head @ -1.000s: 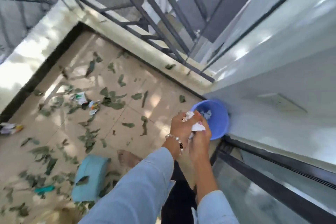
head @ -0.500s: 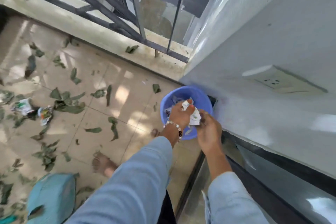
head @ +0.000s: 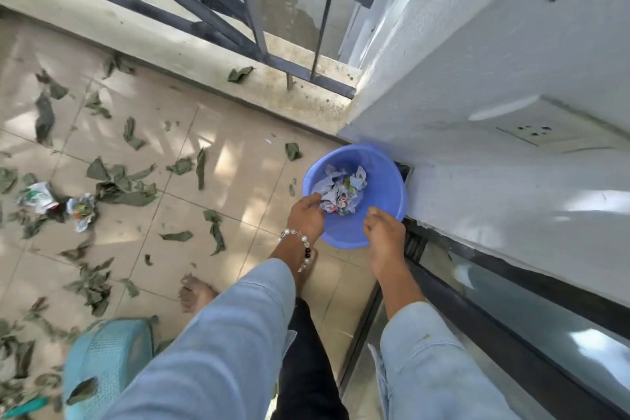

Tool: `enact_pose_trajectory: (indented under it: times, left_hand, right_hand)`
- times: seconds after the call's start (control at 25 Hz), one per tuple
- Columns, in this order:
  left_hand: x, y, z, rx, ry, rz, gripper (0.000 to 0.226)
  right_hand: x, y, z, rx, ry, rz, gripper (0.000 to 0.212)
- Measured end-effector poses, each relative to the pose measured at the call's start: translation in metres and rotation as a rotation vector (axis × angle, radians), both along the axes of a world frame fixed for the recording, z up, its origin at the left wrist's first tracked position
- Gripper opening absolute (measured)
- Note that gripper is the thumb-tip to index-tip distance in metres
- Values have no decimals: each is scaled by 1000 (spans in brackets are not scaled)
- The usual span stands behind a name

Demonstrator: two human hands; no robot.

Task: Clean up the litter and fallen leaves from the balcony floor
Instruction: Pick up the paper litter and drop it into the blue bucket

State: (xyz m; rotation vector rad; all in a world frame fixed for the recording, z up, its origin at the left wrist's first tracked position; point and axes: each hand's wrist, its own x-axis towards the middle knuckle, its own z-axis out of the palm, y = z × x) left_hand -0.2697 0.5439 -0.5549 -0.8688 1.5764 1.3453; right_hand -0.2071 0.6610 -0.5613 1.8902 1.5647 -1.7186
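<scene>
Over the rim of the blue plastic basin (head: 375, 215), my left hand (head: 305, 215) hangs with its fingers curled down toward the crumpled paper litter (head: 341, 194) piled inside; the fingertips look to be touching the near edge of the pile, though I cannot tell whether they pinch a scrap or only rest there. My right hand (head: 385, 232) hovers just beside it, above the basin's near rim, fingers loosely bent and holding nothing that I can see. Both hands sit low and close together, I judge, so that what I drop lands in the basin rather than beside it.

That basin stands on the tiled balcony floor (head: 238, 174), tucked against the foot of the white wall (head: 477, 78) near the corner with the railing (head: 245, 10), probably to keep it out of my way while I gather.

Farther left, much is left to collect: two crumpled wrappers (head: 54, 203) lie among dark fallen leaves (head: 119, 181) scattered across the tiles, and one leaf (head: 240, 73) rests on the concrete ledge under the railing. A teal plastic stool (head: 105, 368) stands near my bare foot (head: 196, 293).
</scene>
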Motion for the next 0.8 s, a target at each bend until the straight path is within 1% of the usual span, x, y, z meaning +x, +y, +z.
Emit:
enact_pose_trajectory:
  times: [0.08, 0.16, 0.28, 0.4, 0.44, 0.52, 0.68, 0.8]
  left_hand:
    - [-2, -17, 26, 23, -21, 51, 30]
    - [-6, -47, 52, 29, -24, 43, 23]
    - [-13, -120, 87, 56, -41, 86, 20]
    - [-13, -207, 116, -51, 76, 129, 20]
    - [-10, -244, 124, -116, 134, 148, 21]
    - [-3, -317, 134, -193, 170, 239, 21]
    - [14, -440, 145, -342, 170, 425, 19]
    - [27, -506, 128, -391, 135, 516, 21]
  right_hand:
    - [0, -16, 17, 18, -13, 23, 11]
    - [-7, -44, 41, 27, 22, 83, 12]
    - [-25, -101, 79, 86, 68, 237, 13]
    - [-46, -170, 107, 102, 106, 399, 14]
    - [-53, -198, 115, 99, 118, 471, 15]
    - [-66, -254, 127, 99, 130, 670, 20]
    - [-91, -361, 136, 113, 156, 1077, 23]
    - [-112, -425, 119, 115, 126, 1390, 9]
